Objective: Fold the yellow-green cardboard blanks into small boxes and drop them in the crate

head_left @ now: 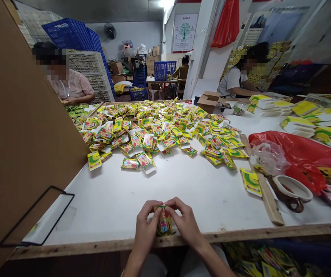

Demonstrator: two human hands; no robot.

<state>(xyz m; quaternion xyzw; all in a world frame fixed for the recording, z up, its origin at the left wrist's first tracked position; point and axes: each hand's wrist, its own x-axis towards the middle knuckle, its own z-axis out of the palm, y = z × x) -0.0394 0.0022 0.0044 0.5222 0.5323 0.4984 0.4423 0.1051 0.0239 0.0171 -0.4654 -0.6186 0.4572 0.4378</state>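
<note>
Gripping packet (163,222) with left hand (146,227) and right hand (186,224); pile (159,127) beyond; cardboard wall (18,134) leftward

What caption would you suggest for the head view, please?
At the edge of the table, the left hand and right hand pinch a small packet before a heap of packets.

No wording can be read anywhere. The poster (184,32) at the upper middle of the frame shows a green tree with a line of characters above it, too small to make out. The print on the packet (163,222) at the lower middle and on the heap of packets (159,129) in the centre is only blurred colour.
</note>
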